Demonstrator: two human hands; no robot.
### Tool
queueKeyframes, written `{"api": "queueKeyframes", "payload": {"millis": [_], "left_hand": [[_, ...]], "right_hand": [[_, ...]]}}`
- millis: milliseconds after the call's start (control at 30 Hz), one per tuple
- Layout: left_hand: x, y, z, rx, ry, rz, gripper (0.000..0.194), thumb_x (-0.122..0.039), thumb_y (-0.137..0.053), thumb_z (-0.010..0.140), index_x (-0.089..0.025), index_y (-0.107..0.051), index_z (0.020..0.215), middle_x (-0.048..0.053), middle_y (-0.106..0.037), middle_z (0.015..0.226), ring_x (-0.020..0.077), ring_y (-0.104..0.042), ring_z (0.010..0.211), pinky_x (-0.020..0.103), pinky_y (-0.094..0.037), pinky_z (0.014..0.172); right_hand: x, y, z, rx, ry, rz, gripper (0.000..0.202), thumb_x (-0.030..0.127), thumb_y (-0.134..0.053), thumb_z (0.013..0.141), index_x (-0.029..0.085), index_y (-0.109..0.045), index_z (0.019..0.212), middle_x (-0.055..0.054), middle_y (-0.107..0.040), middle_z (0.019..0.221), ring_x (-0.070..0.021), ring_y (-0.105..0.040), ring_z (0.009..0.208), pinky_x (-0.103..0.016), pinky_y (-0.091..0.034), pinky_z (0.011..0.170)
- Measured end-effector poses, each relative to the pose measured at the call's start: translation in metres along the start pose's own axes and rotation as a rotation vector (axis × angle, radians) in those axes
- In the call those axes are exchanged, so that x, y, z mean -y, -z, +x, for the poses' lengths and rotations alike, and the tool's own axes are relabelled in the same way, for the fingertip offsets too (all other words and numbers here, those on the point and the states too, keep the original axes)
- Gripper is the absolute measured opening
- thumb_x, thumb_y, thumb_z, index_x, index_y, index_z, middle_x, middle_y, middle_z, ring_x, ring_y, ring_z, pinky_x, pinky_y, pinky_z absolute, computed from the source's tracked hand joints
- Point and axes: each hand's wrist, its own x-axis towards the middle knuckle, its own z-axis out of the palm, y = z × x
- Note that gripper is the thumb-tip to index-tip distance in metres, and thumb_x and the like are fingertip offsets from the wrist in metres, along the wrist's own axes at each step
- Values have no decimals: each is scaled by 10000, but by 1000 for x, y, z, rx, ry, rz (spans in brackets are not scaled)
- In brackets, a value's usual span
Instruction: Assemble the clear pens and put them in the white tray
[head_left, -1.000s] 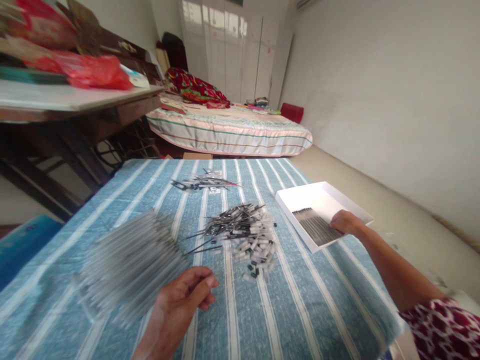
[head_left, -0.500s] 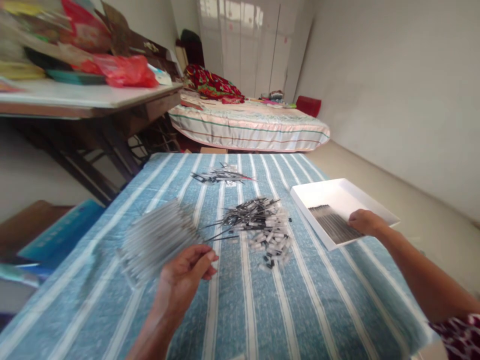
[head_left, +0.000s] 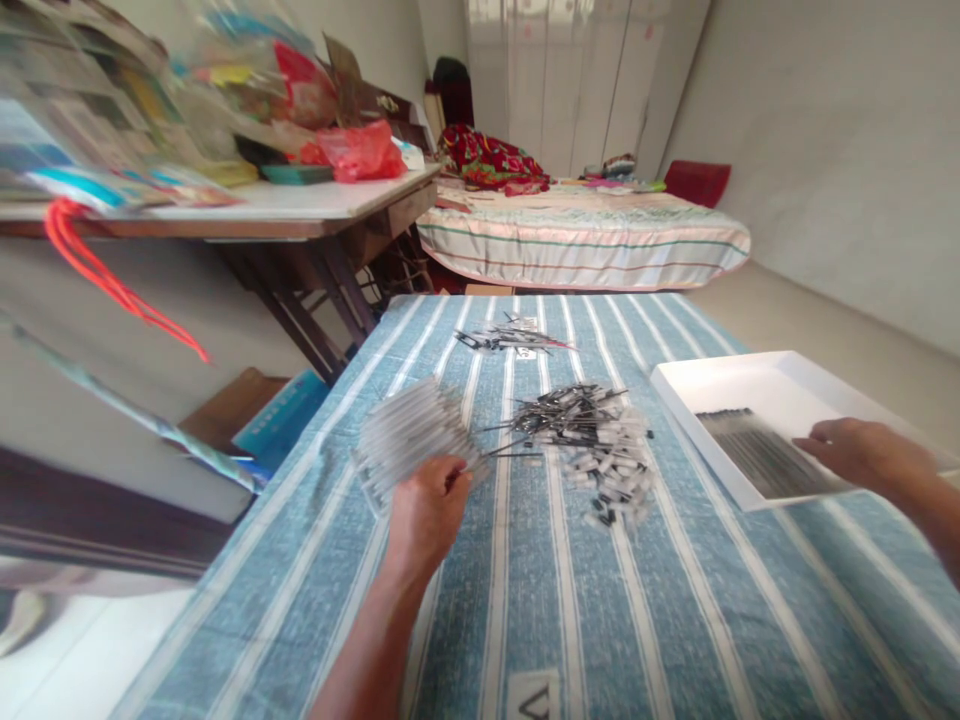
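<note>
My left hand (head_left: 429,505) is at the near right edge of a neat stack of clear, tube-like pen barrels (head_left: 412,430). Its fingers are curled closed, hiding whatever lies between them. My right hand (head_left: 855,452) hovers over a shallow white box (head_left: 806,375), its fingers loosely apart beside a row of dark-tipped pens (head_left: 757,455) laid side by side inside. Between the hands lies a loose heap of thin black pen refills (head_left: 562,412). Small white and black caps (head_left: 611,465) spill from its near side.
A smaller pile of black pen parts (head_left: 502,338) lies toward the far end of the striped cloth (head_left: 480,620). Left stands a cluttered white-topped table (head_left: 330,205), with a red cord (head_left: 120,285) hanging down. Beyond is a bed (head_left: 585,235).
The view has swung left. My left hand has moved left and away from me to the barrel stack. My right hand has drawn slightly back from the pens, its fingers loosening.
</note>
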Motion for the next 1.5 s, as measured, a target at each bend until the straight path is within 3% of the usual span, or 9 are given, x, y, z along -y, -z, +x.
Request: {"api": "queueKeyframes", "payload": {"millis": [67, 233, 367, 567, 800, 900, 1100, 1300, 1500], "left_hand": [[-4, -4, -2, 90, -31, 257, 140, -252, -528, 734, -200, -655, 765, 37, -643, 776, 182, -590, 720, 252, -401, 664], [-11, -18, -7, 219, -45, 640, 224, -238, -422, 808, -183, -625, 731, 81, -602, 837, 212, -583, 794, 280, -397, 664], [-10, -22, -9, 240, -99, 701, 269, -197, -370, 832, -174, -610, 714, 106, -592, 841, 230, -575, 805, 300, -400, 656], [-17, -19, -15, 205, -146, 606, 194, -162, -385, 807, -157, -563, 731, 124, -575, 848, 252, -549, 817, 335, -402, 693], [-13, -20, -15, 86, -66, 65, 74, -199, -472, 755, -191, -502, 688, 16, -558, 680, 171, -555, 659, 264, -398, 620], [-9, -23, -14, 70, -19, -76, 42, -202, -499, 727, -195, -540, 727, -4, -580, 669, 170, -572, 668, 268, -412, 633], [-7, -25, -13, 92, 10, -175, 247, -134, -468, 713, -175, -608, 913, 42, -646, 853, 186, -591, 810, 294, -436, 722], [-12, -20, -14, 126, 46, -224, 191, -147, -478, 713, -168, -628, 829, 17, -634, 717, 177, -584, 702, 275, -429, 657], [-8, -19, -12, 52, 86, -284, 162, -237, -516, 721, -159, -625, 812, 26, -639, 709, 187, -589, 684, 271, -428, 624]], "right_hand": [[21, 11, -10, -1, -68, -98, 281, 467, -600, 726, 216, -661, 616, -188, -660, 708, -295, -609, 610, -402, -389, 531], [93, 23, -47, -43, 180, -13, 218, 383, -511, 809, 250, -684, 797, -89, -689, 757, -186, -613, 626, -295, -395, 564], [155, 19, -78, -16, 478, 244, 274, 395, -478, 830, 232, -657, 701, 8, -662, 631, -143, -593, 570, -232, -394, 560], [238, 6, -107, 65, 733, 237, 236, 300, -458, 852, 218, -648, 738, 4, -671, 662, -153, -612, 618, -225, -375, 564], [303, -8, -110, 42, 750, -125, 213, 211, -447, 840, 188, -658, 839, -99, -703, 749, -217, -660, 724, -254, -408, 590], [321, -15, -105, 55, 763, -173, 216, 102, -460, 784, 141, -670, 823, -138, -701, 760, -223, -665, 742, -251, -421, 592], [337, -22, -96, 117, 837, -237, 242, 36, -455, 732, 110, -686, 720, -164, -701, 775, -244, -665, 764, -264, -437, 591], [330, -12, -96, 112, 887, -262, 191, 120, -469, 765, 129, -651, 822, -148, -698, 813, -247, -658, 798, -269, -434, 639], [312, 3, -104, 64, 835, -260, 238, 190, -375, 846, 146, -579, 958, -128, -686, 769, -255, -657, 741, -282, -417, 611]]}}
